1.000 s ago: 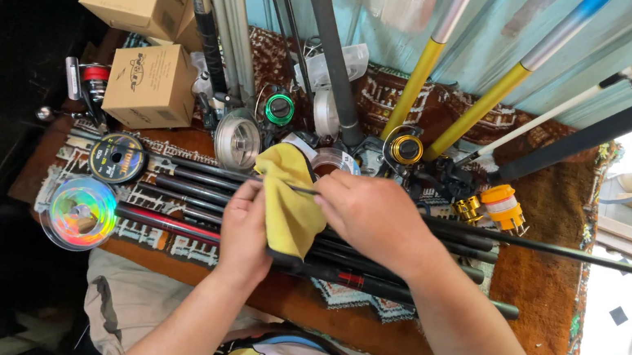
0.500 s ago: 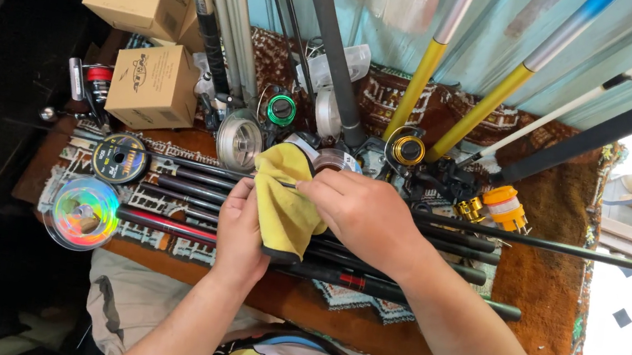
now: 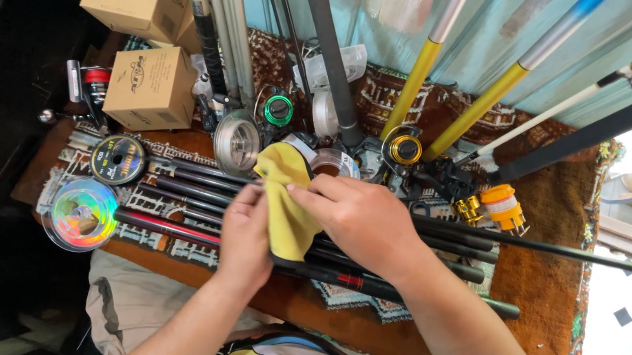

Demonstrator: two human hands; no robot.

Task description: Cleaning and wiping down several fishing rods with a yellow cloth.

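The left hand (image 3: pixel 246 234) is gripping a yellow cloth (image 3: pixel 288 202) wrapped around a black rod (image 3: pixel 415 292), and the right hand (image 3: pixel 364 217) is pinching the cloth's upper edge. Wiping well probably means keeping the cloth snug and sliding straight along. Spools (image 3: pixel 83 212) and boxes (image 3: pixel 152 86) are crowding the patterned desk (image 3: pixel 547 292); more rods are leaning on a teal wall (image 3: pixel 388 15).

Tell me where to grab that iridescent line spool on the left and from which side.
Grip the iridescent spool across its outer rim, coming straight down from above. It lies flat on the patterned mat, broad face up, so only the round edge offers purchase. Approach from its left side, which looks free; dark rod sections lie close on its right.
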